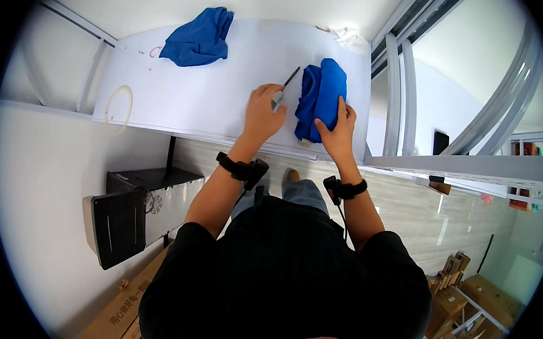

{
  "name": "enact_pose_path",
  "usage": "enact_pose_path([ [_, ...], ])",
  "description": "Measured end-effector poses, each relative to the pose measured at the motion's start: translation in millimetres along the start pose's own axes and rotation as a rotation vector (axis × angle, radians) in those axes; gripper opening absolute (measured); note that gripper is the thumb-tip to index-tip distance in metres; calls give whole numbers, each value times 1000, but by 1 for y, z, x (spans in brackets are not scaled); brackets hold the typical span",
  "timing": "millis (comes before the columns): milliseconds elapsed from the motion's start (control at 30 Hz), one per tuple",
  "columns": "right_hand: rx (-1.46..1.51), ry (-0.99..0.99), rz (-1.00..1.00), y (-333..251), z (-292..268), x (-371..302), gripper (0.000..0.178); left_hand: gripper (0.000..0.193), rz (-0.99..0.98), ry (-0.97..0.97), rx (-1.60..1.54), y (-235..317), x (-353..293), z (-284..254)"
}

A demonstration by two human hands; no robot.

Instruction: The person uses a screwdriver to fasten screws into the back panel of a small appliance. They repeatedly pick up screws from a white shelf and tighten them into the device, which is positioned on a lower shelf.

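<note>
A folded, rolled bundle of blue cloth point(330, 90) lies on the right part of the white table. My right hand point(340, 130) grips its near right side, the thumb on top and the fingers along the right edge. To the left of the bundle, my left hand point(263, 113) curls around the grey handle of a thin tool with a dark shaft point(292, 76). The shaft points away and to the right; its exact kind cannot be made out. A small cream-coloured piece point(306, 142) shows under the near end of the bundle.
Another blue cloth point(198, 38) lies crumpled at the far left of the white table point(252, 53). A pale ring point(129, 109) hangs over the table's left front edge. White crumpled material point(350, 38) sits in the far right corner. A metal frame point(394, 96) borders the right side.
</note>
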State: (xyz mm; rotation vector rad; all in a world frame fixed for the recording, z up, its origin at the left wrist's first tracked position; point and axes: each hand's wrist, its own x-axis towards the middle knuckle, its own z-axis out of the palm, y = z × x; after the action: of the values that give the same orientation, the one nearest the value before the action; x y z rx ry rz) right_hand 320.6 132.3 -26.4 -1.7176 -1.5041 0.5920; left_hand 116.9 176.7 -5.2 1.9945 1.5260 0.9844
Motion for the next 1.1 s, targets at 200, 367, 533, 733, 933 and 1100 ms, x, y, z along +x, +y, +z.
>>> enact_pose_path([
  [200,-87,52,-38,4,-17,-9,70,44,-214,-53,282,-16,-4,2],
  [367,-69,171,-208,-13,-31,-12,50,37,-308,-16,173,-24,-8,7],
  [533,328,1,-346,-51,-5,-7,12,30,-574,-13,-323,-41,-48,-16],
  [733,662,-781,-158,-117,104,-26,22,25,-728,222,-856,-41,-126,-137],
  [933,628,-1426,101,-178,149,-122,43,23,-654,510,-946,-44,-247,-198],
  [1100,781,-1683,311,-242,206,-202,48,22,-612,628,-1006,-71,-331,-253],
])
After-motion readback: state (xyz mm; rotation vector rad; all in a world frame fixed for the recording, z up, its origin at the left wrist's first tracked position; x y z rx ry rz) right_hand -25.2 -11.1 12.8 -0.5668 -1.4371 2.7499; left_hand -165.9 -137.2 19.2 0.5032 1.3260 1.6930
